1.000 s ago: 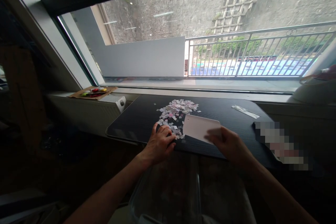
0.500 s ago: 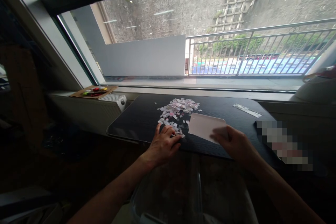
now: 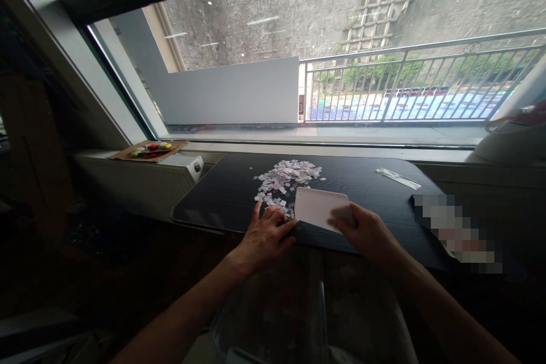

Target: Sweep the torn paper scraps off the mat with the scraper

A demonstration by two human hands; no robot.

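Many small white and pinkish paper pieces (image 3: 290, 173) lie in a loose heap on the black tabletop (image 3: 358, 176), trailing toward its near edge. At the near end of that trail rests my left hand (image 3: 268, 232), its fingers spread and touching the closest pieces. My right hand (image 3: 362, 227) pinches the right end of a flat pale card-like sheet (image 3: 322, 207), which is rectangular with rounded corners and a tiny hole at one corner. The sheet's left edge stands beside the nearest paper pieces, close to my left fingertips.
Below the near table edge is a clear plastic bin (image 3: 315, 307). A thin white strip (image 3: 398, 178) lies on the table's right, near a pixelated item (image 3: 456, 227). A radiator (image 3: 179, 165) with cardboard (image 3: 147, 151) on it stands left, and a window runs behind.
My right hand has moved left with the pale sheet, bringing its edge up to the paper pieces near my left hand. My left hand stays nearly in place.
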